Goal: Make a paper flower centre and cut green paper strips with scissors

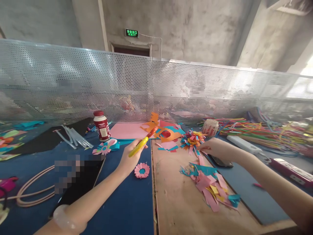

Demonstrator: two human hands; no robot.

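Note:
My left hand [132, 154] is closed around a slim yellow tool with an orange-red far end [139, 147]; its exact kind does not show. Just below that hand, a pink paper ring with a blue centre [141, 170] lies on the blue tabletop. My right hand [215, 148] has its fingertips pinched at the right edge of a fringed, many-coloured paper flower [192, 139]. Beneath the right forearm is a dark phone [221, 162], partly covered. A pile of pink, blue and yellow paper scraps [210, 187] lies nearer me on the wooden board [173, 199].
A red-capped bottle [100, 125] stands behind the left hand, near another paper flower [105, 147]. Orange cut paper [168, 133] lies at the back. To the right are coloured pipe cleaners [244, 130] and a power strip [293, 171]. A perforated metal screen [171, 85] closes off the back.

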